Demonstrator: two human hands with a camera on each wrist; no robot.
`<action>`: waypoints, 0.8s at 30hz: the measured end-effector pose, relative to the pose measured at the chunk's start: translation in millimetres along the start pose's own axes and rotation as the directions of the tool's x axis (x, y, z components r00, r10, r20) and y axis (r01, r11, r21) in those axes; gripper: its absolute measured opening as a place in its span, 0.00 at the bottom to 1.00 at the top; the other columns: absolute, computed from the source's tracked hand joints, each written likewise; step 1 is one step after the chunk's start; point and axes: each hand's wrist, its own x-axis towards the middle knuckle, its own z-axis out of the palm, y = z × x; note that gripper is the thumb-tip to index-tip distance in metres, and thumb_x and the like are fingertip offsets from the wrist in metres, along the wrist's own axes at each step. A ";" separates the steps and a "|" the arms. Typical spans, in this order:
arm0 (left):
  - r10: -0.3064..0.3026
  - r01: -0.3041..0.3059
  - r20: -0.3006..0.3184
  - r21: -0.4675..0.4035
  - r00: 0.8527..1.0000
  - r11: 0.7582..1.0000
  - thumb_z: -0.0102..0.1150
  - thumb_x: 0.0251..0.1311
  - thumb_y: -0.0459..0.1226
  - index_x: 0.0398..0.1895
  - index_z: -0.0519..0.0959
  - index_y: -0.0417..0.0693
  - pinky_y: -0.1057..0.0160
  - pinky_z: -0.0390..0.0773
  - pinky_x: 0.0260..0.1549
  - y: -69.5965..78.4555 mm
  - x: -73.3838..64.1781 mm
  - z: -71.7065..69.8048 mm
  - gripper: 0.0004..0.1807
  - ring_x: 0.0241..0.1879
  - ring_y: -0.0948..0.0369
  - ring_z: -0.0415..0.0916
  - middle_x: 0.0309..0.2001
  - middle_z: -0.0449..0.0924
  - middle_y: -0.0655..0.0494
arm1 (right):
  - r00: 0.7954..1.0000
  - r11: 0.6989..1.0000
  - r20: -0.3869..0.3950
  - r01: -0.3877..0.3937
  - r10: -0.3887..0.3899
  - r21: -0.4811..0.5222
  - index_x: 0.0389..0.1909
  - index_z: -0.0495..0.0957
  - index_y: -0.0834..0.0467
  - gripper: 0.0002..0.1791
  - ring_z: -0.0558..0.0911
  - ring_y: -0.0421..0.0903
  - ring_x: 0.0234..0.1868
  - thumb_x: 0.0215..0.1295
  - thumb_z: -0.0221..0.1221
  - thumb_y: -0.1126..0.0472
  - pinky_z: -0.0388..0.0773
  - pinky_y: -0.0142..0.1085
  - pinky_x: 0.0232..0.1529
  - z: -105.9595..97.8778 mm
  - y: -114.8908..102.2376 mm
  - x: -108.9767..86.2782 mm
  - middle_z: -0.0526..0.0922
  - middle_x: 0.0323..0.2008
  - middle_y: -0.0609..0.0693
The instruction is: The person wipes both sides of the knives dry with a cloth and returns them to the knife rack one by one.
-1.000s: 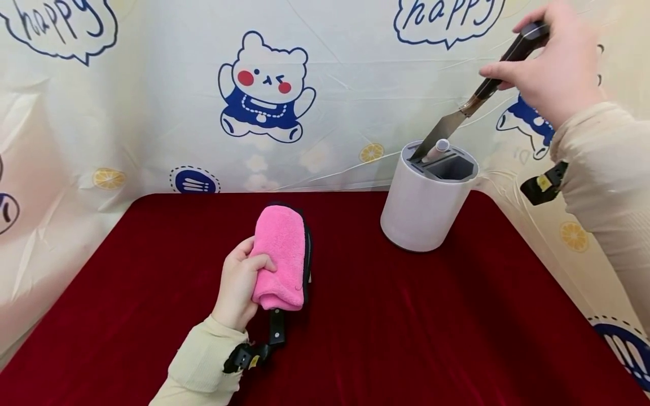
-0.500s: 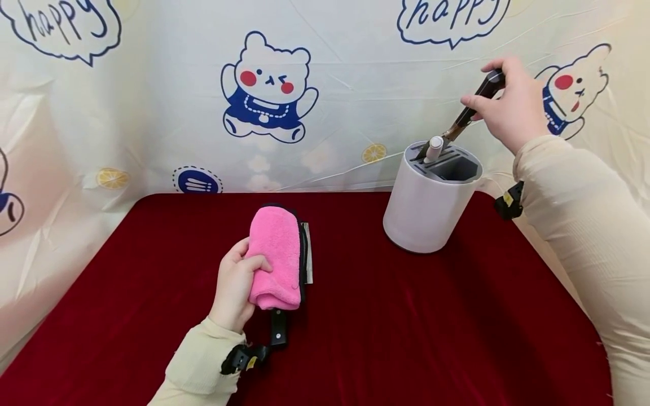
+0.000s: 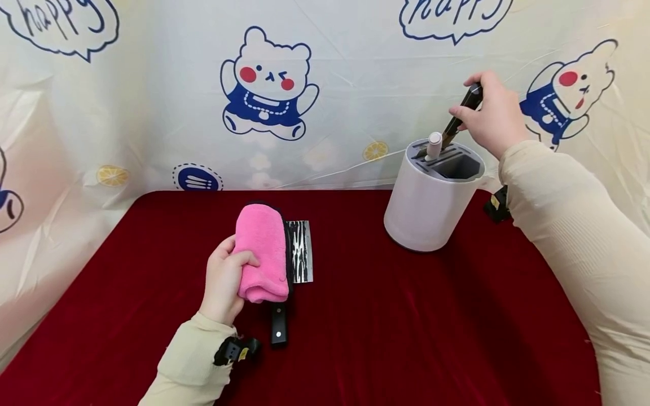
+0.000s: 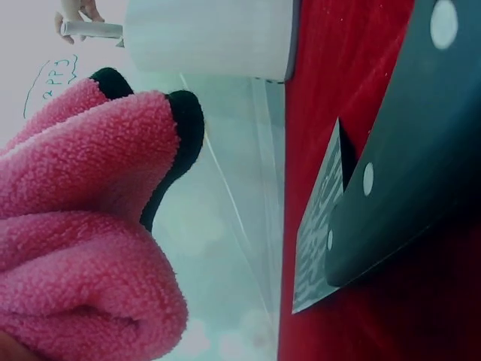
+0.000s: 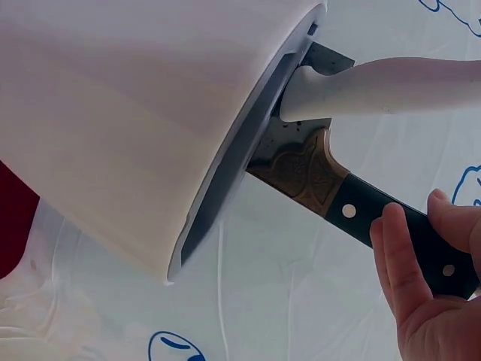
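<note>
My left hand grips a folded pink towel with black edging, held over a cleaver that lies on the table. The cleaver's shiny blade shows beside the towel, and its black riveted handle points toward me. With my right hand I pinch the black handle of a knife. That knife's blade is mostly down in a slot of the white knife block, with its brown patterned bolster near the rim. A white-handled knife stands in the block right beside it.
A dark red cloth covers the table. Behind it hangs a pale curtain printed with bears and lemon slices. The block stands at the back right and has a wide hexagonal opening in its top.
My right hand has moved down and left, sinking the knife into the block's slot. My left hand has shifted left with the towel, uncovering more of the cleaver's blade.
</note>
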 end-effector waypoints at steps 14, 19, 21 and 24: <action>-0.007 0.007 -0.025 -0.003 1.000 1.000 0.48 0.51 0.20 0.54 0.72 0.44 0.70 0.78 0.30 -0.4 -0.3 -6.2 0.26 0.36 0.65 0.74 0.40 0.73 0.58 | 0.998 0.999 0.063 0.012 -0.014 0.039 0.78 0.49 0.48 0.38 0.79 0.39 0.34 0.72 0.54 0.53 0.74 0.25 0.34 -1.5 -7.1 -0.1 0.67 0.67 0.62; -0.005 0.005 -0.027 0.006 1.000 1.000 0.48 0.51 0.20 0.55 0.72 0.44 0.70 0.77 0.30 0.2 -1.6 -7.0 0.26 0.37 0.65 0.73 0.41 0.73 0.58 | 0.999 0.999 0.049 0.020 -0.021 0.025 0.77 0.50 0.48 0.37 0.81 0.48 0.40 0.71 0.54 0.53 0.74 0.32 0.41 -0.6 -9.5 -3.2 0.67 0.67 0.61; -0.006 0.006 -0.028 0.010 1.000 1.000 0.48 0.51 0.20 0.55 0.72 0.44 0.70 0.77 0.30 0.5 -2.1 -7.1 0.26 0.37 0.64 0.73 0.41 0.73 0.58 | 0.998 1.000 0.053 0.020 -0.021 0.016 0.78 0.48 0.47 0.38 0.80 0.53 0.48 0.72 0.53 0.53 0.76 0.38 0.45 -0.9 -10.4 -4.5 0.66 0.69 0.61; -0.004 0.005 -0.029 0.016 1.000 1.000 0.47 0.52 0.21 0.56 0.71 0.44 0.70 0.77 0.31 1.9 -2.9 -7.5 0.26 0.39 0.64 0.72 0.43 0.72 0.57 | 0.998 1.000 0.068 0.019 -0.019 0.003 0.79 0.45 0.45 0.40 0.79 0.58 0.54 0.72 0.52 0.53 0.78 0.46 0.53 -2.0 -11.7 -6.1 0.62 0.73 0.60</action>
